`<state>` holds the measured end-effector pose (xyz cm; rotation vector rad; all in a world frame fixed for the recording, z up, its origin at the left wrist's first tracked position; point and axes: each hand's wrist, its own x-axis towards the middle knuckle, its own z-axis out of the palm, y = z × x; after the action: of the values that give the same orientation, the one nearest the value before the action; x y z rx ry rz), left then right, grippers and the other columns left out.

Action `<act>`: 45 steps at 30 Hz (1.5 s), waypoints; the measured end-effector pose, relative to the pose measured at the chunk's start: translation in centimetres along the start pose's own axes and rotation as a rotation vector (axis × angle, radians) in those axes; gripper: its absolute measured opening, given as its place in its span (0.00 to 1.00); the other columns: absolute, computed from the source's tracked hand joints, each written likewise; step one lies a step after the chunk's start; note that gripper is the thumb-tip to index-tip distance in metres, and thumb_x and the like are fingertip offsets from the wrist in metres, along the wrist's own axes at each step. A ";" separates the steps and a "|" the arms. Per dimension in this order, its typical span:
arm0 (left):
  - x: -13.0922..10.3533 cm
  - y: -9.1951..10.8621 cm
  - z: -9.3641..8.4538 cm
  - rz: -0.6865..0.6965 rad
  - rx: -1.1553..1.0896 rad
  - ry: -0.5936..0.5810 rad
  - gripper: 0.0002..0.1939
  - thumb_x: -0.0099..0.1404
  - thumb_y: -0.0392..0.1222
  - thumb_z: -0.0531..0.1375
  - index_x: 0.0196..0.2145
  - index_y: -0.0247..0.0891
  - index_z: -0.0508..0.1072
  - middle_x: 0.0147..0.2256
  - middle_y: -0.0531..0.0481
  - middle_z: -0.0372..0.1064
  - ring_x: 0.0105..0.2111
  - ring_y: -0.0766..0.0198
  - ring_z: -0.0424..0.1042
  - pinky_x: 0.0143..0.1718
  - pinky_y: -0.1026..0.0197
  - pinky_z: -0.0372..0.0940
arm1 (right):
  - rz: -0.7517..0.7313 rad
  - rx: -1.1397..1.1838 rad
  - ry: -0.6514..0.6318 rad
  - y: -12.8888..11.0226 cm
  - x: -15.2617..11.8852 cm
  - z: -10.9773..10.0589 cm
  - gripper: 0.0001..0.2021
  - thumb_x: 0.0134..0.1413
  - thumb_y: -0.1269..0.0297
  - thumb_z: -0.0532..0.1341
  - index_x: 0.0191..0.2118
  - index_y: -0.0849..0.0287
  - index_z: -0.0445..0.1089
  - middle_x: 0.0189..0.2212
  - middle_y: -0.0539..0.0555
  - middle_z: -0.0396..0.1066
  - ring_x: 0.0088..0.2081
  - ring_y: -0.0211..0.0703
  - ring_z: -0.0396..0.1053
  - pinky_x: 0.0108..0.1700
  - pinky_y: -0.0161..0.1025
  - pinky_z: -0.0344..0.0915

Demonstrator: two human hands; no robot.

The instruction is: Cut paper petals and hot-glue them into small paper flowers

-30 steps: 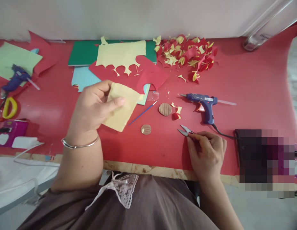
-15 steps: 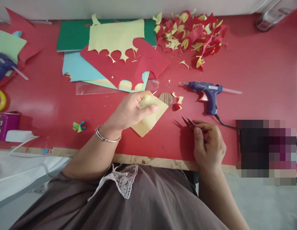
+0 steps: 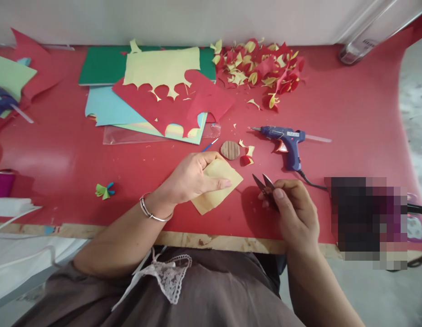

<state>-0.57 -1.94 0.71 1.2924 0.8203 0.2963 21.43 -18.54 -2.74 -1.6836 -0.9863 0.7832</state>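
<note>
Yellow felt (image 3: 214,198), perhaps — and scissors (image 3: 269,190) — in hands (image 3: 190,179) (image 3: 298,218)

A clear container (image 3: 354,52) stands near the pale wall (image 3: 163,22).

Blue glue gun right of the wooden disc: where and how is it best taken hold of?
Best by the handle, I'd judge, coming from the person's side: the glue gun lies flat with its handle pointing that way and its trigger on the left. Keep off the possibly hot nozzle and clear of the cord at the handle's base.
</note>
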 end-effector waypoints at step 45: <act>-0.3 0.9 1.8 -0.122 -0.086 -0.138 0.15 0.63 0.49 0.74 0.32 0.33 0.78 0.25 0.54 0.67 0.23 0.71 0.64 0.24 0.67 0.61 | -0.224 -0.235 -0.240 -2.0 0.2 0.6 0.17 0.76 0.53 0.57 0.36 0.55 0.75 0.28 0.50 0.71 0.28 0.39 0.68 0.32 0.36 0.65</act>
<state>0.67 -3.19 1.70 1.1643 0.7576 0.1419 20.56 -17.73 -1.07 -1.6628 -1.4551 0.7532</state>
